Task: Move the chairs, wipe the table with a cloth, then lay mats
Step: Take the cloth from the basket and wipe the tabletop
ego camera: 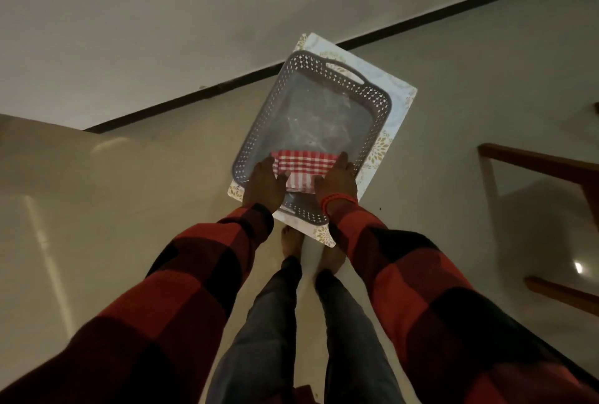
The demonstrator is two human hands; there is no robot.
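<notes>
Standing on the floor, the person carries a stack in front of the body: the left hand [264,181] and right hand [335,178] each grip the near end of a grey perforated tray [311,112], thumbs pressing a red checked cloth [303,165] against it, with pale patterned mats [400,105] underneath. Keeping the stack level and the thumbs firm should stop the mats sliding out. Its long axis runs away from the body, angled up-right, handle end farthest. A wooden chair [544,167] stands to the right.

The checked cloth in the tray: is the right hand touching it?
Touching. The head view shows the right hand with its thumb on the checked cloth, against the grey tray.
</notes>
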